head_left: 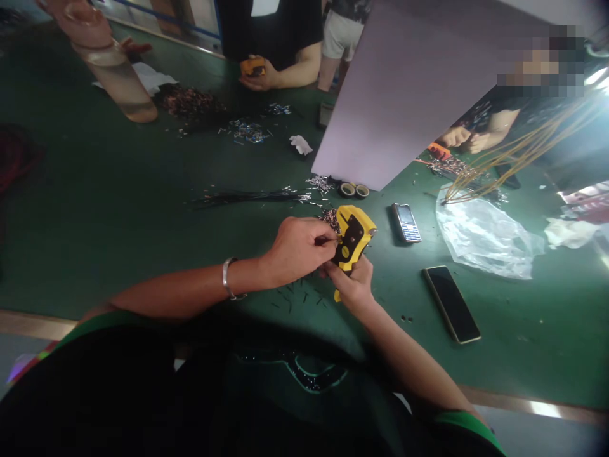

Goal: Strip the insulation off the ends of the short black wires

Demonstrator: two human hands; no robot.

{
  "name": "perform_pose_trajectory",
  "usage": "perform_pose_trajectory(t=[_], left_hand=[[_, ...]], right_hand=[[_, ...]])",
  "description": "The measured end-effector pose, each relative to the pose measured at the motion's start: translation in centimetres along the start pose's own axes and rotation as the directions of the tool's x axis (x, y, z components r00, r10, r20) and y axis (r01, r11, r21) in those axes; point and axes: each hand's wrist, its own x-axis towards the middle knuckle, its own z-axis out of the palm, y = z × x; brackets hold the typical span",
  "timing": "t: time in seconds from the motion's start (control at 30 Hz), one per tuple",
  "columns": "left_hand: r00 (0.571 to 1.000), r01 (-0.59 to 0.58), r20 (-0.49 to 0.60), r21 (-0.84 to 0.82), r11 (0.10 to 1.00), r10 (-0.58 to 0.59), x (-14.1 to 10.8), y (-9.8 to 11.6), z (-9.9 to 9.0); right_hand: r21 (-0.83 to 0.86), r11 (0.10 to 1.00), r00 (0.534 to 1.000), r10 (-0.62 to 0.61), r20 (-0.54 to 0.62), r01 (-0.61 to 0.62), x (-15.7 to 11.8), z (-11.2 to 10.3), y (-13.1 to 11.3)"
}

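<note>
The left hand [297,251], with a metal bangle [229,278] at its wrist, sits at the mouth of a yellow-and-black wire stripper [353,241]; its fingers [328,240] are pinched together there, though whatever they pinch is too small to make out. The right hand [349,285] wraps around the stripper's lower grip, fingers clamped on it, and holds the tool up off the green bench [143,254], a little in from the near edge. Just beyond the tool lies a small heap of short wire pieces [329,219], and dark offcuts [297,298] are scattered on the bench below the hands. Further out lie a long bundle of black wires [247,198] and two rolls of tape [354,190]. To the right are a keypad phone [406,223], a smartphone [451,304] near the near edge, and a clear plastic bag [485,235] under the ends of a bunch of yellow wires [514,158]. Across the bench, a co-worker's hands [257,75] hold a similar yellow tool [252,66], beside scattered wire pieces [247,130].
</note>
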Motion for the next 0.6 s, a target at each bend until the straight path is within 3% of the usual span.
perform_pose_trajectory(t=[0.6], left_hand=[[1.0,-0.01,0.011,0.017,1.0,0.01,0.1,0.07,-0.03]], right_hand=[[-0.056,0.998,1.0,-0.006,-0.01,0.005,-0.06,0.04,-0.44]])
